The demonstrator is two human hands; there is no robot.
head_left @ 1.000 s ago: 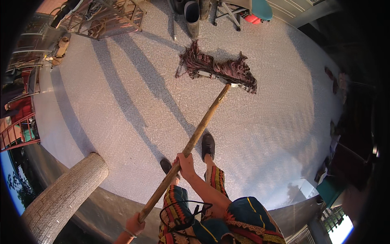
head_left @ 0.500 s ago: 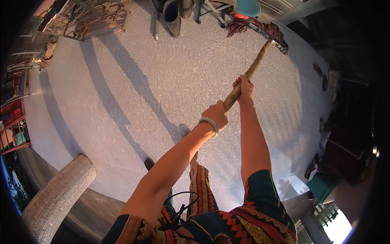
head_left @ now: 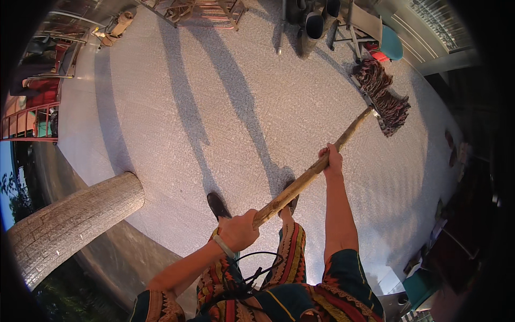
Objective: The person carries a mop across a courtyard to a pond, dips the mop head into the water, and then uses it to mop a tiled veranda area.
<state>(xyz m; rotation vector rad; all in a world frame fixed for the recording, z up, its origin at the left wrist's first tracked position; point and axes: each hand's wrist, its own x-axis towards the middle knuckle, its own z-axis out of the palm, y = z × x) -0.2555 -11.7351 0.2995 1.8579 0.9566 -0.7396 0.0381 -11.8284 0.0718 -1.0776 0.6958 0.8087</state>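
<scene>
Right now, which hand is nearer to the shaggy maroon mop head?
Right. The right hand grips the long wooden handle partway along, nearer the shaggy maroon mop head; the left hand holds the handle's opposite end, farther back.

Bright light came from lower edge | 3 long shadows (head_left: 184,96) ran upward | right side was dim | rim bowed, blackened

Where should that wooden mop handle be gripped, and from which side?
Likely best by its bare shaft, coming from the near side: the left hand low on the wooden mop handle, the right hand farther up. It is long, slim and slants away to the upper right, with the loose-stranded mop head at the far end.
</scene>
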